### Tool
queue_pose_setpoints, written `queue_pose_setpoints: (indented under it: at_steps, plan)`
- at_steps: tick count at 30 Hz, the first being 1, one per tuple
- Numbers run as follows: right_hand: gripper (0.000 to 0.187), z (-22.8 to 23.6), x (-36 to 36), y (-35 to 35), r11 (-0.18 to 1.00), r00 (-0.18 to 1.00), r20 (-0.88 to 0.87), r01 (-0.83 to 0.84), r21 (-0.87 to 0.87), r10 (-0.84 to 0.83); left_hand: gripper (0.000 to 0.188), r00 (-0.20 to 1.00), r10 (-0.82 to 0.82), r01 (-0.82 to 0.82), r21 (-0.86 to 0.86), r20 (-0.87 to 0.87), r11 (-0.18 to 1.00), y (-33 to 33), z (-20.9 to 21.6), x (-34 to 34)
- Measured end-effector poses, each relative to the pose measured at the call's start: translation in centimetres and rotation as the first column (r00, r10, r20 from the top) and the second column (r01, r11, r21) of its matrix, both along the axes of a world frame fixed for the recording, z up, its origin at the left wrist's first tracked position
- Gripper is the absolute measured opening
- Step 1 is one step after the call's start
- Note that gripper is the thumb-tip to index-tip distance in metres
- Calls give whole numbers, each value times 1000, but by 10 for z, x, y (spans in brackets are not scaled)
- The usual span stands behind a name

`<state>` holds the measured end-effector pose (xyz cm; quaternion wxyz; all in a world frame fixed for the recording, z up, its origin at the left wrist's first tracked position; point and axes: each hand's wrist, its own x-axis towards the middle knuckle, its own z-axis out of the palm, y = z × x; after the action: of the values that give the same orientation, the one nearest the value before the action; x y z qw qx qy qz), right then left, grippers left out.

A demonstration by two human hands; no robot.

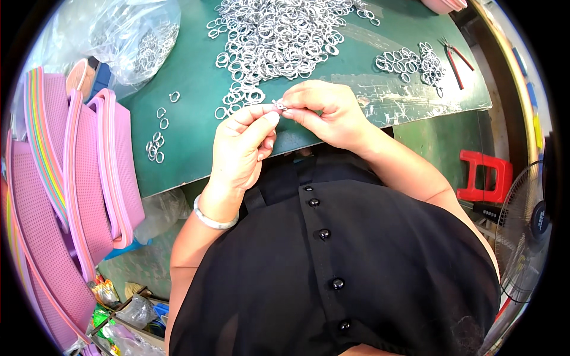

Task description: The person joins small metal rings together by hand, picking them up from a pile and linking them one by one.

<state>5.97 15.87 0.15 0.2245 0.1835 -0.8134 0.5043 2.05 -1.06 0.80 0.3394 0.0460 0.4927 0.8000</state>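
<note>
My left hand [246,139] and my right hand [328,111] meet over the near edge of the green table, fingertips almost touching. Between them is a small silver metal ring [279,105], pinched by thumb and forefinger on both sides. Most of the ring is covered by my fingers, so its details cannot be made out. Just beyond my hands spreads a large heap of silver rings [279,38], its near end close to my left fingertips. Both hands are closed in a pinch.
A few loose rings [156,145] lie at the table's left. To the right are smaller ring clusters [409,62] and red-handled pliers [456,66]. A clear plastic bag [133,44] of rings stands far left, above stacked pink baskets [89,172]. A red stool [485,177] and fan [522,231] stand right.
</note>
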Motion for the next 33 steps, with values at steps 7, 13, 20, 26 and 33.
queue_pose_setpoints:
  at_steps: [7,13,20,26,33]
  plan:
    - [14,0,1,-1,967,982,-173,116,229,-77,8,1000,14,-16,-61,-28,998,5,-3,-1]
    - [20,0,3,-1,990,990,-97,110,85,-102,9,998,29,-32,-77,-48,997,6,-8,-5]
    - [18,-12,1,7,990,990,-23,137,12,-137,13,1000,0,-1,-37,-13,999,5,-11,-6]
    - [16,-14,-1,8,989,991,-21,132,68,-131,14,999,-22,22,-9,-23,1000,3,-12,-6]
    - [14,-17,-3,6,986,991,-14,135,95,-134,16,995,-93,89,87,45,992,-4,-17,-12]
